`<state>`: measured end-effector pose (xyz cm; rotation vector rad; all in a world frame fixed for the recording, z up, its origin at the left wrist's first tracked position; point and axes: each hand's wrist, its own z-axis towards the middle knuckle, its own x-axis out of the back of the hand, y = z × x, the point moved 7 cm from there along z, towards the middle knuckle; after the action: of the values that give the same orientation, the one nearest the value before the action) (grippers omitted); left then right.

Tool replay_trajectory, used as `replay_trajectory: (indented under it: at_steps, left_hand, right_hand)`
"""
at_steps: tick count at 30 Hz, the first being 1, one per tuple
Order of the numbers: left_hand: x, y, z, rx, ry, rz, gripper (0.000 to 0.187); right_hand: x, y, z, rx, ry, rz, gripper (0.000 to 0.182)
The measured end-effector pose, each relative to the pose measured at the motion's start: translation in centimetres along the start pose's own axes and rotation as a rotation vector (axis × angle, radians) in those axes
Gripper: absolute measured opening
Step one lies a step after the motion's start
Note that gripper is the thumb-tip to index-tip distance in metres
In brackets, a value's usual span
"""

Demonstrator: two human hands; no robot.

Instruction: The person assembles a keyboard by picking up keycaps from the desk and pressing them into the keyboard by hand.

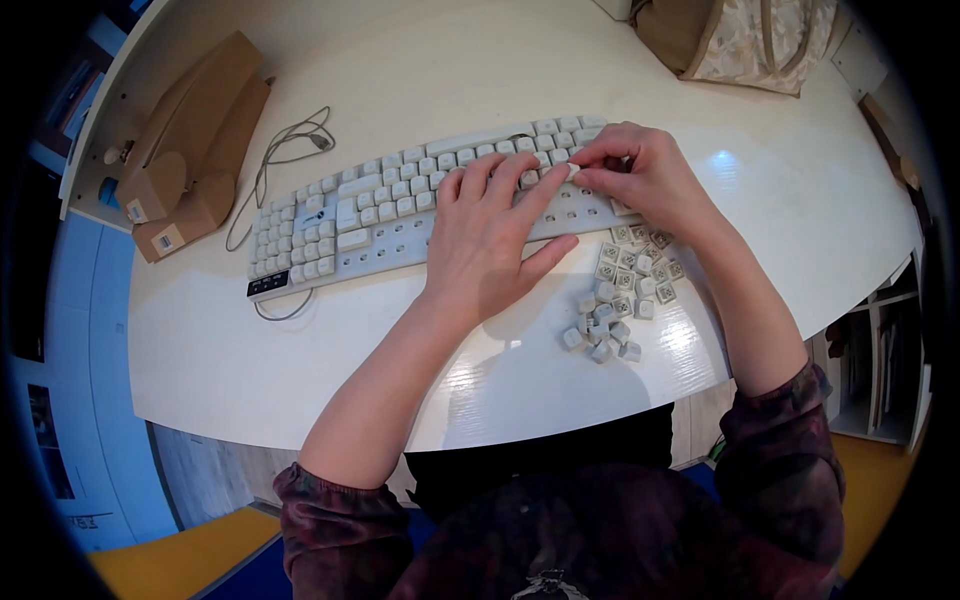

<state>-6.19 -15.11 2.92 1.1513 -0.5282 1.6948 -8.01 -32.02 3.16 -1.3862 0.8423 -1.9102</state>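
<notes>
A white keyboard [370,190] lies at a slant across the table, many keycaps still fitted and a band of bare switches showing along its near side. My left hand [485,235] rests over its middle with the fingers spread across the keys. Thumb and index finger of my right hand [640,175] pinch a small white keycap [573,171] just above the right part of the keyboard, close to my left index fingertip. Near my right wrist, several loose keycaps [622,280] lie on the table, some upside down.
Brown cardboard pieces [200,140] stand at the back left of the white table [380,370]. A grey USB cable [290,135] curls behind the keyboard. At the back right sits a beige patterned bag [750,45]. Shelves [880,350] stand beyond the right edge.
</notes>
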Motion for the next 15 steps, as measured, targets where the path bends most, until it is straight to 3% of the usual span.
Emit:
replay_trajectory:
  at_steps: [13, 15]
  left_hand:
    - [-0.12, 0.06, 0.05, 0.009, -0.004, 0.032, 0.06]
    - [-0.12, -0.04, 0.01, 0.0, -0.003, 0.026, 0.059]
  right_hand:
    - [-0.27, -0.08, -0.14, 0.032, 0.058, -0.206, 0.02]
    - [-0.16, -0.28, -0.05, 0.02, 0.033, -0.114, 0.019]
